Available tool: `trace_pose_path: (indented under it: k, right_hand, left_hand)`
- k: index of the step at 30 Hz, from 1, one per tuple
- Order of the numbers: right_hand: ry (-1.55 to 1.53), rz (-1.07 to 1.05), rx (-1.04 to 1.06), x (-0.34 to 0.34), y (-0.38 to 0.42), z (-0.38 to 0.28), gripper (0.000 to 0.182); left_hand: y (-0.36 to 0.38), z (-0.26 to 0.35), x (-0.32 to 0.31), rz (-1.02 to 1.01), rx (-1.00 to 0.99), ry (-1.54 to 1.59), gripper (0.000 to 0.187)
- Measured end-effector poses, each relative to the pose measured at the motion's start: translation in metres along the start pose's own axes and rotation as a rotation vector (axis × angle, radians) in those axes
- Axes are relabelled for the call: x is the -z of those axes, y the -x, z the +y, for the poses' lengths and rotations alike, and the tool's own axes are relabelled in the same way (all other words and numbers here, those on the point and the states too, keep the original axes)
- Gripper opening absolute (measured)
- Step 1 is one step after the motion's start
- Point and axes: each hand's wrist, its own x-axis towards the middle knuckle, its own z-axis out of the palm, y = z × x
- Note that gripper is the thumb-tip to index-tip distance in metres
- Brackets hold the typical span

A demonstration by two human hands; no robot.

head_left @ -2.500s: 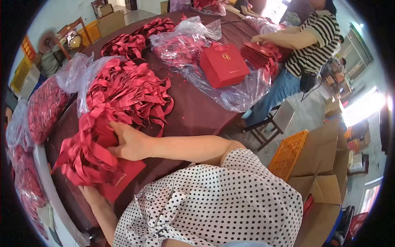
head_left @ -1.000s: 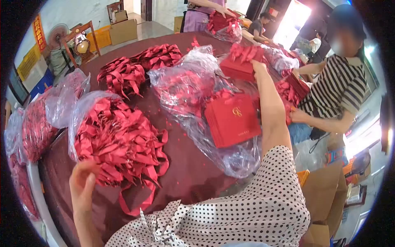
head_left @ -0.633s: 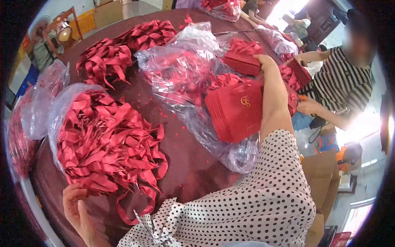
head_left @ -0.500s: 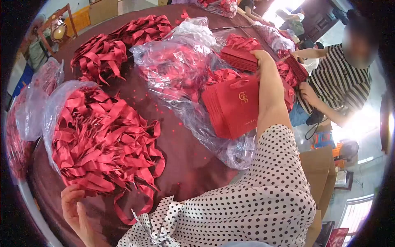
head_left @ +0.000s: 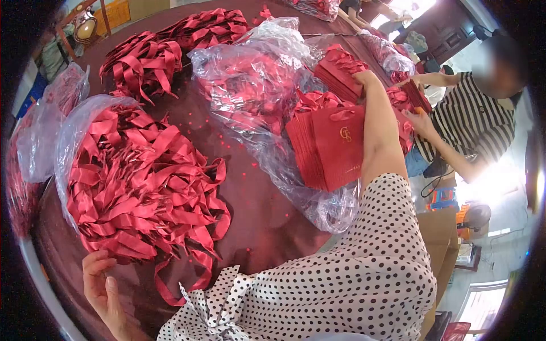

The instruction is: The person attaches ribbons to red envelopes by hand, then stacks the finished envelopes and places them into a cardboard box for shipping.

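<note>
My right hand (head_left: 368, 83) reaches across the table and grips the end of a stack of red paper bags (head_left: 336, 75). Below it, under my forearm, a second stack of red gift bags (head_left: 333, 149) with a gold logo stands with ribbon handles on top. At lower left, my left hand (head_left: 102, 287) is held with fingers loosely curved and thumb apart, nothing in it. Just beyond its fingertips lies a large heap of red ribbons (head_left: 145, 187), spilling from a clear plastic bag (head_left: 71, 150).
A crumpled plastic bag of red pieces (head_left: 244, 85) lies mid-table on the dark red tablecloth (head_left: 256, 227). More ribbon bundles (head_left: 142, 65) sit behind. Across at right, a person in a striped shirt (head_left: 475, 113) handles red bags. A cardboard box (head_left: 438, 238) stands beside the table.
The stack in my right hand has tilted, its ribbon handles now showing more. The co-worker's lower hand has moved up toward their bags. The view has shifted slightly; my left hand stays in place.
</note>
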Motion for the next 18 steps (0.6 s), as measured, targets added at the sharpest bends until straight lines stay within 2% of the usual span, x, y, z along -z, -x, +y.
trace_pose_path:
  k: [4, 6, 9, 10, 11, 13, 14, 17, 18]
  right_hand:
    - [0.325, -0.047, 0.003, 0.025, 0.027, -0.03, 0.048]
    - [0.473, 0.034, -0.052, 0.034, 0.043, -0.04, 0.054]
    - [0.221, 0.175, -0.145, 0.043, 0.051, -0.046, 0.061]
    - [0.256, 0.073, -0.049, 0.055, 0.058, -0.052, 0.069]
    - [0.26, 0.07, -0.048, 0.053, 0.057, -0.052, 0.069]
    - [0.288, 0.344, -0.059, 0.047, 0.058, -0.059, 0.062]
    - [0.189, 0.145, -0.064, 0.057, 0.058, -0.06, 0.083]
    - [0.127, 0.202, -0.095, 0.054, 0.059, -0.066, 0.089]
    - [0.186, 0.2, -0.047, 0.056, 0.067, -0.07, 0.093]
  left_hand:
    - [0.001, -0.002, 0.0, 0.0, 0.015, 0.049, 0.027]
    - [0.002, -0.004, 0.001, 0.021, 0.014, 0.096, 0.027]
    - [0.004, -0.006, 0.005, -0.012, 0.016, 0.064, 0.03]
    - [0.004, -0.006, 0.006, -0.021, 0.016, 0.053, 0.031]
    - [0.005, -0.006, 0.007, -0.031, 0.016, 0.043, 0.031]
    - [0.005, 0.001, 0.004, -0.026, 0.009, 0.033, 0.032]
    - [0.004, 0.004, 0.004, -0.018, -0.003, 0.023, 0.032]
    - [0.004, 0.003, 0.011, -0.04, -0.014, -0.031, 0.034]
    - [0.005, 0.003, 0.012, -0.036, -0.012, -0.034, 0.034]
